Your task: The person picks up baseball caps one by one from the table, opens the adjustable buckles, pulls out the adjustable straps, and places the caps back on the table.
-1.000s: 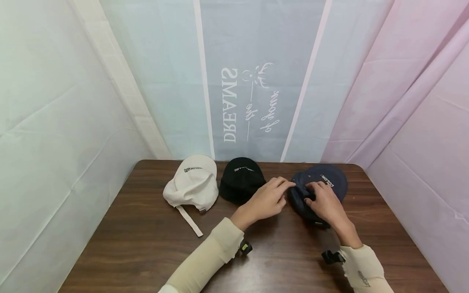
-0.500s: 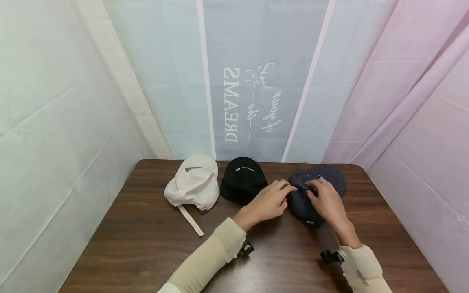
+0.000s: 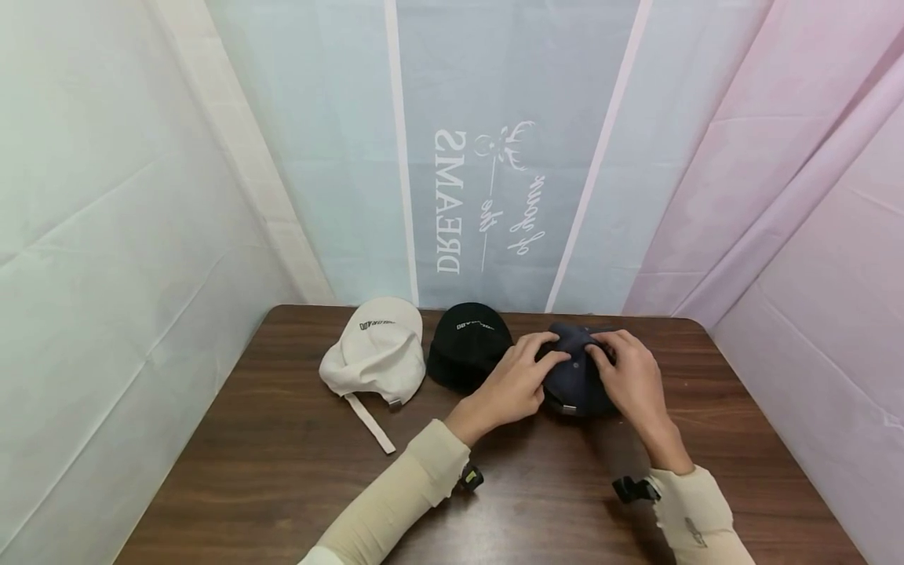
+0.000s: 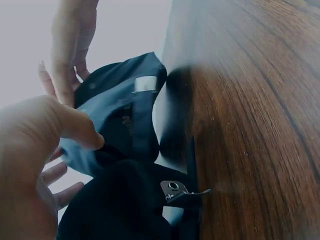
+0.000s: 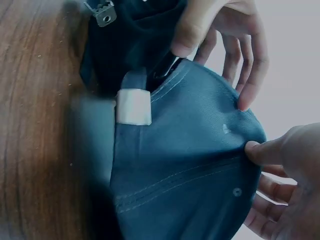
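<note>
Between both hands a navy cap (image 3: 567,383) sits at the table's right rear, its metal strap buckle facing the near side. My right hand (image 3: 636,383) pinches the crown's right side, its thumb (image 5: 265,151) pressing the fabric in the right wrist view. My left hand (image 3: 510,383) holds the left side of the crown between thumb and fingers. The cap's brim is mostly hidden behind crown and hand. Just left stands a black cap (image 3: 468,345) with lettering on its front; its metal buckle (image 4: 175,189) shows close up in the left wrist view.
A white cap (image 3: 381,353) lies further left, its loose strap (image 3: 370,424) trailing toward the near side. All three caps rest along the far edge of the brown wooden table (image 3: 282,471). Fabric curtains (image 3: 487,157) hang behind and at both sides.
The navy cap has shifted left and turned, its buckle swinging left and its brim lettering now out of sight. My left fingers have spread onto its crown; the right hand stays on it.
</note>
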Demonstrator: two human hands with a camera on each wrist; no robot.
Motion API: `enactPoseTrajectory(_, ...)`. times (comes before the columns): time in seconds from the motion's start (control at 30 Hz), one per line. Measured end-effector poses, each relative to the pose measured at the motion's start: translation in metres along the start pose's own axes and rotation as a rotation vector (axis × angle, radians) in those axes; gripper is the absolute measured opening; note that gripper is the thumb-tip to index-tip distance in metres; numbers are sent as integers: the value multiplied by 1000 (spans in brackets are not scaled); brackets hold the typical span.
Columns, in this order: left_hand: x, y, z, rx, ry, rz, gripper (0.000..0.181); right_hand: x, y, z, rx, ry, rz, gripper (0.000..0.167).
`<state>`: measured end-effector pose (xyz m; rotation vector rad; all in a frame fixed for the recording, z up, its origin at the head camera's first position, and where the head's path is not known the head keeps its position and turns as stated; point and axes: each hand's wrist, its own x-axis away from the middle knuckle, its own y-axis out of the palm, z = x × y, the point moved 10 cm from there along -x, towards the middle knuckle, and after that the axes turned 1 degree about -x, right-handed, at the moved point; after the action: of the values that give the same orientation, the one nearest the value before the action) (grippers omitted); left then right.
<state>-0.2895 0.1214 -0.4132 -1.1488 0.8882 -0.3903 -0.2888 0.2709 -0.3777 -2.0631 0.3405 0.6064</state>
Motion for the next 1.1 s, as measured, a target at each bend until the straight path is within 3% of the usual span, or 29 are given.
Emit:
enactPoseTrajectory(0.17,2,-4,-2,-8,9,34,66,-4,-6,-4,-32,15,30,16)
enactPoseTrajectory(0.37,3,-14,0,-22,22,112,47,-4,-8,-7,-54,6,38,16)
enactPoseTrajectory(0.6,5,-24,-1,101,-1,207,31,-1,-12,-11,-96,-36,30,22)
enactPoseTrajectory(0.9,7,-39,-15,224,-141,307,23,7,-10,-23,-255,-246,-76,56)
enactPoseTrajectory(1.1,11,-43,-26,270,-250,339,19,20,-1,-32,-245,-377,-151,71)
